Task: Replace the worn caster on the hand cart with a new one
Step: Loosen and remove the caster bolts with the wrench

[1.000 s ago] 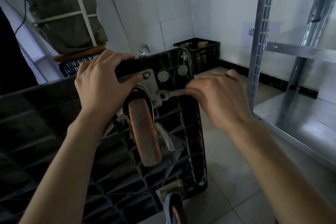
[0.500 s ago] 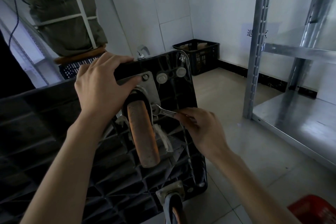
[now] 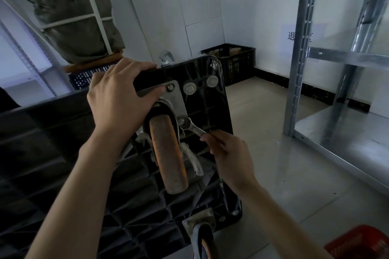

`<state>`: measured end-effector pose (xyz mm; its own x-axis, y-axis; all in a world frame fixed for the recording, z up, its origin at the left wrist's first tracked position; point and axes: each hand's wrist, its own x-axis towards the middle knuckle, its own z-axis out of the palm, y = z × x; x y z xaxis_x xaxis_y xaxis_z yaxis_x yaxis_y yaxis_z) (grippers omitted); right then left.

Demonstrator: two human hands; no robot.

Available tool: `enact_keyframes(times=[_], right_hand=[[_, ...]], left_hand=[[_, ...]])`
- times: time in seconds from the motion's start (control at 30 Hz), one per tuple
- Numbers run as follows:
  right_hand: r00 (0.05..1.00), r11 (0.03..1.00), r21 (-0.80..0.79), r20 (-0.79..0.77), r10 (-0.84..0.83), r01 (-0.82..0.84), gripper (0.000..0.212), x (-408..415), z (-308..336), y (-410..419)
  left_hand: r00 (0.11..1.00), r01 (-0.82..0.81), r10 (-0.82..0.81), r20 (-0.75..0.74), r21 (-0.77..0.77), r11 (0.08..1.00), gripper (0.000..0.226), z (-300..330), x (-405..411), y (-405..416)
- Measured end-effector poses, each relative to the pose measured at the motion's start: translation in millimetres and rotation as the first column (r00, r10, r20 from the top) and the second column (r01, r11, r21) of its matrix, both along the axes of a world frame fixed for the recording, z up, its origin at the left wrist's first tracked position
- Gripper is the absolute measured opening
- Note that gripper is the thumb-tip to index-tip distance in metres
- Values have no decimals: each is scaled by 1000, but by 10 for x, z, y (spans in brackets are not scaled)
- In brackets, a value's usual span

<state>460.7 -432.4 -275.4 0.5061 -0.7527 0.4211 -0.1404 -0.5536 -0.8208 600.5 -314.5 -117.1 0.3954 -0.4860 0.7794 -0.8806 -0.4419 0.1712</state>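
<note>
The black plastic hand cart [image 3: 63, 153] stands on its side with its ribbed underside toward me. A worn orange caster [image 3: 168, 153] on a metal mounting plate [image 3: 175, 99] sits near the upper edge. My left hand [image 3: 120, 103] grips the cart's top edge, with the thumb on the plate beside a bolt [image 3: 170, 87]. My right hand [image 3: 228, 153] holds a metal wrench [image 3: 192, 127], whose head sits on the plate's lower right bolt [image 3: 181, 121]. A second caster [image 3: 203, 235] shows at the bottom edge.
A metal shelving rack [image 3: 303, 59] stands at the right with a low steel shelf [image 3: 347, 139]. A black crate [image 3: 233, 61] sits in the far corner. A red basket [image 3: 362, 244] is at the lower right. A grey sack [image 3: 73, 21] rests on a shelf at the upper left.
My right hand has swung the wrench handle from level at the right down toward me, with the head still on the lower right bolt. The left hand has kept its grip.
</note>
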Motion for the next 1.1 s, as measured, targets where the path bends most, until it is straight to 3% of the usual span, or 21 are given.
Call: enact_keyframes(times=[0.07, 0.17, 0.27, 0.33, 0.47, 0.57, 0.7, 0.8, 1.1], right_hand=[[984, 964, -262, -151, -94, 52, 29, -122, 248, -107], [963, 823, -567, -207, -170, 24, 24, -299, 757, -228], [955, 672, -740, -188, -229, 16, 21, -353, 1093, -260], [960, 645, -761, -120, -255, 76, 21, -397, 1161, -297], [974, 724, -681, -68, -216, 113, 24, -519, 1019, -346], [991, 845, -534, -91, -103, 39, 24, -469, 745, -294], [998, 934, -357, -45, -33, 15, 28, -292, 343, -202], [998, 973, -229, 50, -27, 38, 39, -170, 142, -142], [987, 998, 26, 149, 56, -60, 20, -60, -54, -58]], left_hand=[[1000, 2, -2, 12, 3, 1000, 44, -6, 5, 2], [1000, 6, -6, 13, 3, 1000, 44, -8, 19, -3], [1000, 9, -9, 17, 0, 1000, 44, -12, 25, -3], [1000, 15, -14, 17, -6, 1000, 44, -14, 24, 1], [1000, 16, -16, 21, 3, 1000, 44, -12, 37, -2], [1000, 10, -10, 12, 1, 1000, 44, -7, 30, -6], [1000, 10, -10, 12, -11, 1000, 44, -10, 9, -4], [1000, 9, -9, 16, -5, 1000, 44, -10, 19, -4], [1000, 11, -11, 12, -8, 1000, 43, -16, 13, -5]])
